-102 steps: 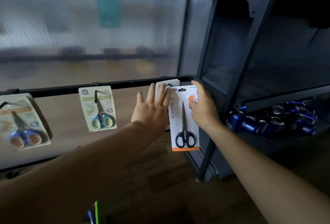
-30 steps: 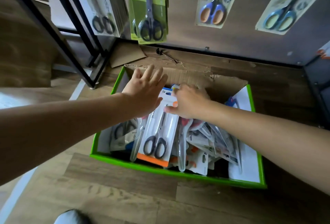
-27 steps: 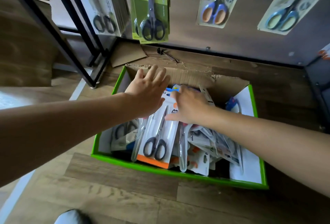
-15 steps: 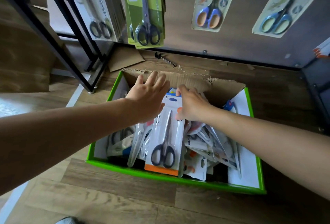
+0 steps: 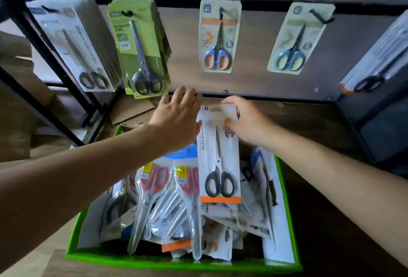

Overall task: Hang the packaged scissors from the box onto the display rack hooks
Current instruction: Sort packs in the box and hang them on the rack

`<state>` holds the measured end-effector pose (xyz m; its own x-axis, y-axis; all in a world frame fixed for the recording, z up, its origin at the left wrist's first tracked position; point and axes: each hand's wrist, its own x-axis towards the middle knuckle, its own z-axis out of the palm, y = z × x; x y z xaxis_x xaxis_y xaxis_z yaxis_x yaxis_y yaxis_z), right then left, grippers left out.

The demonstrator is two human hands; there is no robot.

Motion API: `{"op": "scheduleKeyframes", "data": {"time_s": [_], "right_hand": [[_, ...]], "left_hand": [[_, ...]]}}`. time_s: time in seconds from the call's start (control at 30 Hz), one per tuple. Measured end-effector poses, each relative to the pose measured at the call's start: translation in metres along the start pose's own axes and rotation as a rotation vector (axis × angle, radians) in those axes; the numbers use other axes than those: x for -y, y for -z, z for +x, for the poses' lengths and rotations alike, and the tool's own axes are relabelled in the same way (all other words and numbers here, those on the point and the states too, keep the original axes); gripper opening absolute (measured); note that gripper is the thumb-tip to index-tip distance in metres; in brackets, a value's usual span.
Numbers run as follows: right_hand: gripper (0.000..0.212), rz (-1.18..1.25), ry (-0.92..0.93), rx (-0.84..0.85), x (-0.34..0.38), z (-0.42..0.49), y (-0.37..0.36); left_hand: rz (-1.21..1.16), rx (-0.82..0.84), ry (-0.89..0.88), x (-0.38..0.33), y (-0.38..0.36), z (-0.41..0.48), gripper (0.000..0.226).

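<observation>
I observe my right hand (image 5: 247,122) pinching the top of the black-handled packaged scissors (image 5: 218,161), which hang upright over the far edge of the green-rimmed box (image 5: 176,263). My left hand (image 5: 176,119) is released, fingers straight, just beside the pack's left edge.

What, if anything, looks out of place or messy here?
The scissor packs in the green box lie in a jumbled heap, crossing at all angles. A cardboard scrap lies loose behind the box. The hung packs look orderly.
</observation>
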<state>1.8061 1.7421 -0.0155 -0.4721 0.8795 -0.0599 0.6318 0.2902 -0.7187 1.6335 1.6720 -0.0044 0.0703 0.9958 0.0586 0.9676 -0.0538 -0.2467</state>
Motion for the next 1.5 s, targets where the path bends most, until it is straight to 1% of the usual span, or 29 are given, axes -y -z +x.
{"op": "scheduleKeyframes", "data": {"time_s": [0.13, 0.23, 0.4, 0.6, 0.77, 0.93, 1.03, 1.17, 1.33, 1.5], "right_hand": [[0.046, -0.05, -0.016, -0.112, -0.014, 0.003, 0.048], [0.043, -0.063, -0.034, -0.163, -0.024, 0.001, 0.087], [0.048, -0.102, -0.057, -0.252, -0.05, -0.018, 0.153], [0.045, -0.141, -0.097, -0.437, -0.093, -0.041, 0.22], [0.048, -0.144, -0.11, -0.582, -0.125, -0.053, 0.266], [0.058, -0.144, -0.12, -0.683, -0.151, -0.066, 0.309], [0.062, -0.116, -0.145, -0.714, -0.163, -0.068, 0.326], [0.059, -0.132, -0.143, -0.718, -0.177, -0.064, 0.341], [0.058, -0.103, -0.142, -0.671, -0.186, -0.048, 0.344], [0.064, -0.086, -0.093, -0.614, -0.193, -0.029, 0.343]], "left_hand": [[-0.065, -0.075, -0.056, -0.03, 0.024, 0.025, 0.068], [-0.042, -0.104, -0.101, -0.055, 0.04, 0.045, 0.069], [-0.015, -0.162, -0.175, -0.108, 0.075, 0.084, 0.071], [0.002, -0.19, -0.265, -0.182, 0.119, 0.132, 0.068], [-0.015, -0.218, -0.314, -0.229, 0.15, 0.164, 0.069], [0.028, -0.211, -0.351, -0.269, 0.174, 0.181, 0.068], [0.059, -0.206, -0.363, -0.286, 0.18, 0.192, 0.069], [0.115, -0.214, -0.376, -0.299, 0.187, 0.203, 0.072], [0.184, -0.194, -0.368, -0.306, 0.185, 0.212, 0.07], [0.203, -0.191, -0.357, -0.309, 0.18, 0.222, 0.073]]}}
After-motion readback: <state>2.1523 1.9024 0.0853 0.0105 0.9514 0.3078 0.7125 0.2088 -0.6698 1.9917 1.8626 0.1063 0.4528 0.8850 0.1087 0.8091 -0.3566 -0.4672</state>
